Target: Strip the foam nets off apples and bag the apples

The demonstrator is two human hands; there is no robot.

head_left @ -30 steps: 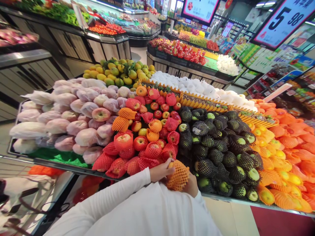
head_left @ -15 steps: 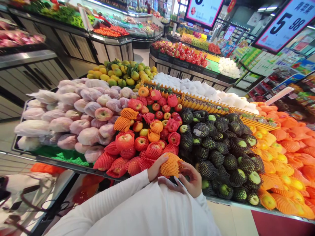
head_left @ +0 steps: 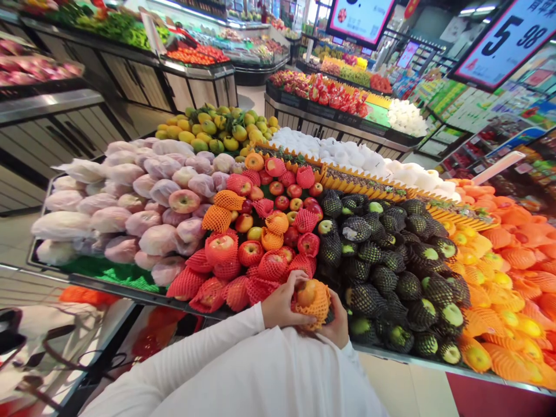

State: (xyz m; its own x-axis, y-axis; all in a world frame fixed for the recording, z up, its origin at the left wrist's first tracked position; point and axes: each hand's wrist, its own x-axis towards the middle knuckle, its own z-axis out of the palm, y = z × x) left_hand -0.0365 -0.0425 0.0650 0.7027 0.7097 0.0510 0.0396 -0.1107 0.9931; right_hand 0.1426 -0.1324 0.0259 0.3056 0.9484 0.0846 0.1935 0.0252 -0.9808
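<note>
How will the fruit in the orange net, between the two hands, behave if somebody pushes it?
The fruit would likely roll, since it looks round. The orange net looks thin and open-meshed, so it would probably flex when pressed.

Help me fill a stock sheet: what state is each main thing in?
Left hand, closed on the held fruit
Right hand, cupped against its other side
Held fruit, partly showing from its orange net
Red apples, some netted, some bare
Green apples, mostly black-netted
Pink fruit, mostly wrapped
Price screens, lit

Fruit (head_left: 306,295) partly bared in orange net (head_left: 320,305), between fingers (head_left: 300,319).
</note>
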